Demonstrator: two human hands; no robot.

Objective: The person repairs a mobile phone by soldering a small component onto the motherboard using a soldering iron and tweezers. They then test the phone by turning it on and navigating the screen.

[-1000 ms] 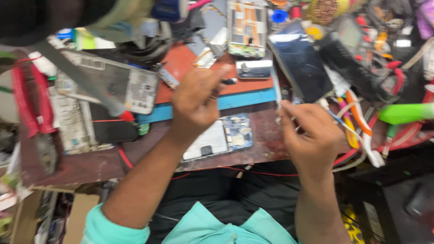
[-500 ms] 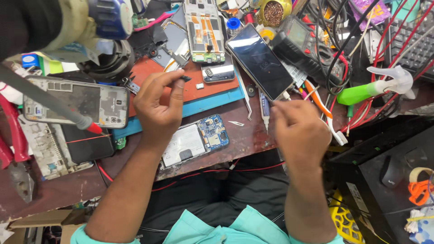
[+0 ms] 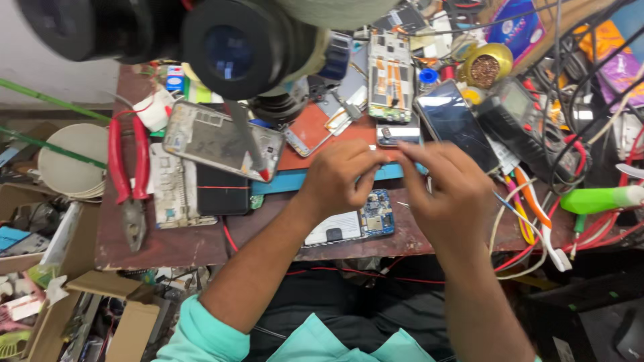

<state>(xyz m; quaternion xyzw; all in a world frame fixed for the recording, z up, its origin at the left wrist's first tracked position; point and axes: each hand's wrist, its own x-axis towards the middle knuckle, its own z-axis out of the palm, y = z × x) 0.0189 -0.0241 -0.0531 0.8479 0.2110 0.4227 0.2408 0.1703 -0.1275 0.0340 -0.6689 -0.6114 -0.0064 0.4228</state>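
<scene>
Brown and worn, the wooden workbench [image 3: 174, 245] carries the clutter we record below. We find the left hand [image 3: 339, 177] and the right hand [image 3: 443, 194] brought close together near the centre of the view, fingertips meeting above the bench; the fingers of both are curled inward as if pinching something small, yet we cannot tell what, if anything, lies between them. Just beneath the left hand, at six o'clock from it, rests a small blue circuit board [image 3: 378, 214] joined to a white rectangular phone part [image 3: 334, 228]. At twelve o'clock from the hands lies a small dark phone module with a pale strip [image 3: 397, 134] on an orange-red work mat [image 3: 315, 131], whose near edge borders a blue strip [image 3: 288, 181]. At one o'clock from the right hand we note a dark glass phone screen [image 3: 455, 124] lying flat and, beyond it, a black multimeter [image 3: 520, 117]. At ten o'clock from the left hand sits a grey metal phone frame [image 3: 211, 137]; farther toward nine o'clock, red-handled pliers [image 3: 129, 174] lie on the bench. A green plastic bottle [image 3: 600, 199] lies at three o'clock, among tangled wires. Black microscope eyepieces [image 3: 231, 43] fill the upper left of the view.
</scene>
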